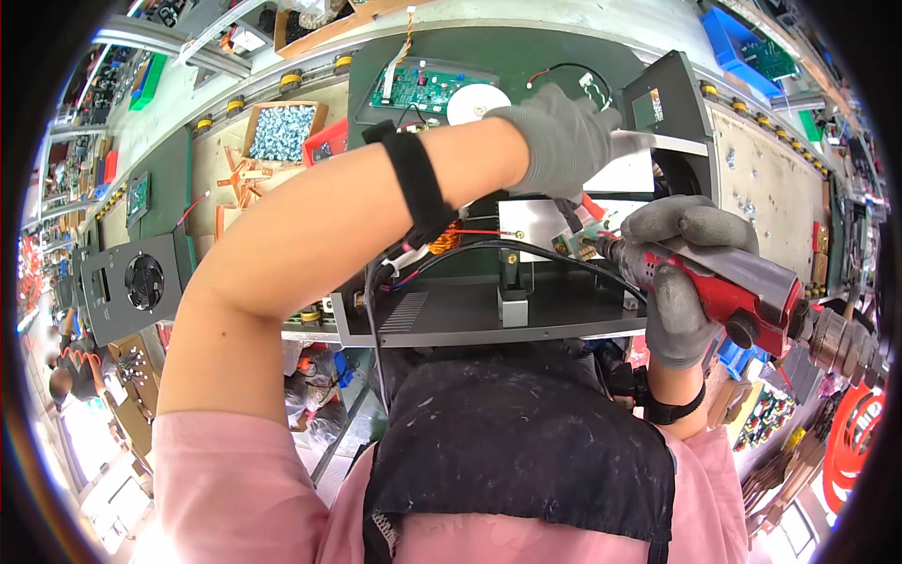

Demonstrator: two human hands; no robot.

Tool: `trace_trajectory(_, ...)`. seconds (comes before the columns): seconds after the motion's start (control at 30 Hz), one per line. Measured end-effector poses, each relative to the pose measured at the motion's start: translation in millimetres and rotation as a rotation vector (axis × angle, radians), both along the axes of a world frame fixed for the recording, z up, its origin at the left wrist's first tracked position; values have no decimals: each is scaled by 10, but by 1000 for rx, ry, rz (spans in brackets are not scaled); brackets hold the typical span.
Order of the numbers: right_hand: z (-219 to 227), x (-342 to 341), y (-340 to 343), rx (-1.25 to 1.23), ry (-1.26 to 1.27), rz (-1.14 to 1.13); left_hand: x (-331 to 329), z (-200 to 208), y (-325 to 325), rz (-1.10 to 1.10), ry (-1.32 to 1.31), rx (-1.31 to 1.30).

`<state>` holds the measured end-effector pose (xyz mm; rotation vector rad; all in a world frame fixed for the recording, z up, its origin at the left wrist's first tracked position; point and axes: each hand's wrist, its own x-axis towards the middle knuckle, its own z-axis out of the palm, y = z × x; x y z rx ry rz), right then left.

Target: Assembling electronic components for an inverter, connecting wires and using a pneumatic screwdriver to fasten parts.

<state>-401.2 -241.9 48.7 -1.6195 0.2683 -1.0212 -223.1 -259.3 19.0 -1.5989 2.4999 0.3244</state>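
Note:
My right hand (691,282), in a grey glove, is wrapped round a red and grey air-driven screwdriver (742,287). The tool's nose points left at a small circuit board (583,242) inside a dark metal enclosure (564,315). My left hand (564,141), gloved in grey too, reaches across the enclosure near its far right panel (658,103). Its fingertips are smeared by motion, and whether they hold anything cannot be made out. A black cable (507,244) arches through the enclosure, beside a copper-coloured coil (443,240) partly behind my left forearm.
Beyond the enclosure lie a green circuit board (427,89) and a white disc (477,101). A box of small screws (282,130) and copper-coloured brackets (242,177) sit at the left. Farther left leans a panel with a fan (141,282). A red coiled hose (850,437) hangs at the right.

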Motion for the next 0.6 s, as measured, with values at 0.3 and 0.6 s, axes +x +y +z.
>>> trace_trajectory(0.3,-56,-32,47,-56,-1,-6,-23,-144,171,6,92,-222)
trace_trajectory(0.6,-53,-46,88,-11,-41,-41,-41,72,102,-79,84,6)
